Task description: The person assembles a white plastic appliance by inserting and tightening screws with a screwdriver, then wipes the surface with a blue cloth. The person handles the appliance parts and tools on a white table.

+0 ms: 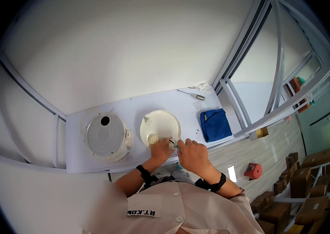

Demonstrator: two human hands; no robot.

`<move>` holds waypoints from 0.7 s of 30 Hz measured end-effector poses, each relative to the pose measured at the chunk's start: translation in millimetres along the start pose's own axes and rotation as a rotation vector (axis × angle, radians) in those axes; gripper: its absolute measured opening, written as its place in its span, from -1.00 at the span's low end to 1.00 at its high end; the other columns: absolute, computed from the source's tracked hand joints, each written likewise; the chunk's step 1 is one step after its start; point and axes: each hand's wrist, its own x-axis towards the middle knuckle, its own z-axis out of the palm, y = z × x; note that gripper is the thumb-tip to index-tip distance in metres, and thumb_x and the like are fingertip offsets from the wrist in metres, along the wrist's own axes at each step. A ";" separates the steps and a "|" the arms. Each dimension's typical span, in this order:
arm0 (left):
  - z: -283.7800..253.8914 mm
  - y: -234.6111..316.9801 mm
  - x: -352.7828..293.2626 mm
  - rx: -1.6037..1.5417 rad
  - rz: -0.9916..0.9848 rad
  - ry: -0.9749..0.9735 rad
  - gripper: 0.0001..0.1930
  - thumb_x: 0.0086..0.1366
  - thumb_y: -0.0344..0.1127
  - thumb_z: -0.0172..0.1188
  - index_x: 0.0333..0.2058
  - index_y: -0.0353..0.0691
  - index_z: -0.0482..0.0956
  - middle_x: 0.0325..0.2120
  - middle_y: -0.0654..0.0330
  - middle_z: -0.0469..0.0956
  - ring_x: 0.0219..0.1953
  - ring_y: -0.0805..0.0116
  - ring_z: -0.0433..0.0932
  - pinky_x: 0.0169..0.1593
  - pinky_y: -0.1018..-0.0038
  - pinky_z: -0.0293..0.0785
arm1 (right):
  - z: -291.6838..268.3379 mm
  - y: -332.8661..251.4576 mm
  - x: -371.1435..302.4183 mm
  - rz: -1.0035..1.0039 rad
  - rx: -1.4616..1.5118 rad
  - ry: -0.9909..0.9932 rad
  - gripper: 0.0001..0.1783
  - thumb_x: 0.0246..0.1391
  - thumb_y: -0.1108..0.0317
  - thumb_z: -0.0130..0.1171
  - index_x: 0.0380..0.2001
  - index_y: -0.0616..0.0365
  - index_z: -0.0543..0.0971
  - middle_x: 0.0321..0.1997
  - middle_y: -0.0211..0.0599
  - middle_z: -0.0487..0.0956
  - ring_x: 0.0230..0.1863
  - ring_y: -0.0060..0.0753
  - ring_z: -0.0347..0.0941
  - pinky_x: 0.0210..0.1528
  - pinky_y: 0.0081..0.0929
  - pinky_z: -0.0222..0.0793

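White tabletop (190, 115) bears a grey-topped drum (108, 138), then rightward a cream bowl (161, 121) and a folded blue cloth (215, 125). The right hand (194, 156) curls at the bowl's near rim, the left hand (160, 151) beside it — what either grips, I cannot tell — and a screwdriver (198, 96) lies beyond the cloth.

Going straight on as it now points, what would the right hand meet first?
Likely the near right edge of the white round dish, just ahead of the right hand, though depth is unclear in this view.
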 end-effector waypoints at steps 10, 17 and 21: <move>-1.7 -2.1 -3.7 -0.012 -0.013 -0.006 -0.37 0.16 -0.10 0.52 0.13 -0.24 0.53 -0.08 0.04 0.68 -0.14 -0.06 0.71 -0.14 0.08 0.65 | -1.6 -1.5 8.4 0.157 0.173 0.064 -0.74 0.20 0.13 0.32 -0.36 0.07 0.58 -0.51 -0.12 0.67 -0.54 -0.03 0.65 -0.55 -0.12 0.50; -7.8 2.5 0.0 -0.075 -0.029 -0.009 -0.38 0.14 -0.16 0.54 0.14 -0.25 0.56 -0.08 0.04 0.68 -0.13 -0.06 0.71 -0.12 0.11 0.65 | -3.0 8.7 9.0 0.131 0.301 0.175 -0.75 0.13 0.15 0.41 -0.27 0.07 0.68 -0.45 -0.17 0.71 -0.50 -0.08 0.67 -0.51 -0.18 0.50; -10.8 -4.6 -1.0 -0.070 0.045 0.024 -0.38 0.09 -0.20 0.56 0.12 -0.22 0.58 -0.16 0.08 0.68 -0.16 -0.02 0.70 -0.14 0.14 0.64 | -0.5 10.8 12.2 0.219 0.410 0.256 -0.74 0.11 0.13 0.43 -0.28 0.09 0.71 -0.50 -0.19 0.69 -0.51 -0.11 0.65 -0.50 -0.24 0.49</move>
